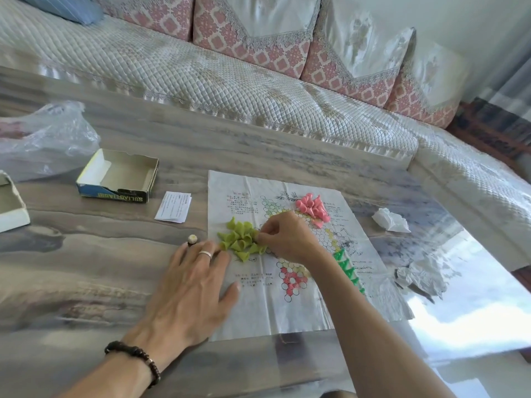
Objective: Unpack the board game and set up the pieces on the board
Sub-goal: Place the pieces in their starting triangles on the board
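A creased paper game board [250, 308] with a printed star of circles lies flat on the table. A heap of yellow-green cone pieces [240, 239] rests on its left part. Pink cone pieces [312, 207] are piled at its far side, and bright green cones [346, 267] stand in a row beside my right forearm. My right hand [287, 238] pinches a yellow-green piece at the heap's right edge. My left hand [191, 288] lies flat, fingers spread, on the board's left edge and the table, holding nothing.
The open game box tray [119, 176] and a folded leaflet [173, 207] lie left of the board. A second box part [11, 205] and a plastic bag [43, 139] sit far left. Crumpled papers [390, 221] lie right. A small capped item [192, 239] stands by my fingers. A sofa [230, 81] runs behind.
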A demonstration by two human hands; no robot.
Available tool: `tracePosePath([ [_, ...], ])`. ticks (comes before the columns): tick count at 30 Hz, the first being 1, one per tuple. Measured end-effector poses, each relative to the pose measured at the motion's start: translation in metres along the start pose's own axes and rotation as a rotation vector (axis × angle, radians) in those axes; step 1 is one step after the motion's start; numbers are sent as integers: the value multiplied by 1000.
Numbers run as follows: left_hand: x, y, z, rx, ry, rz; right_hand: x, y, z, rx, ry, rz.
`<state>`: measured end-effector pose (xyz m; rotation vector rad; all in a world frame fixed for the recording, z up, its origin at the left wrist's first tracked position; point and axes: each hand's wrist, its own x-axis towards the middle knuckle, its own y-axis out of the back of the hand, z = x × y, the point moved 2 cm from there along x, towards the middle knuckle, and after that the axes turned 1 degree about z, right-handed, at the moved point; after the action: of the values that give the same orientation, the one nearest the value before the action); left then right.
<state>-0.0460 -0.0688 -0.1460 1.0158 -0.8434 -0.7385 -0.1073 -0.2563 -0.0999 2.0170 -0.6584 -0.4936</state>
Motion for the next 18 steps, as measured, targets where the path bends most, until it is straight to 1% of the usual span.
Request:
tracePosePath([
  [1,0,0,0,1,-1,0,0,4,1,40,-3,21],
  [4,1,0,-1,3,-3,8,4,19,9,131,-38,157],
  [6,1,-1,-1,-2,-9,12,9,27,15,143,-49,193],
  [9,0,-1,-1,-7,-10,20,18,30,18,98,-34,142],
  [12,0,-1,-1,-29,-10,31,26,27,18,-73,53,60],
  [15,1,-2,-2,-29,-6,33,34,21,18,-191,114,-14],
  [18,1,-2,-2,-30,-6,37,40,19,18,-232,145,-37],
])
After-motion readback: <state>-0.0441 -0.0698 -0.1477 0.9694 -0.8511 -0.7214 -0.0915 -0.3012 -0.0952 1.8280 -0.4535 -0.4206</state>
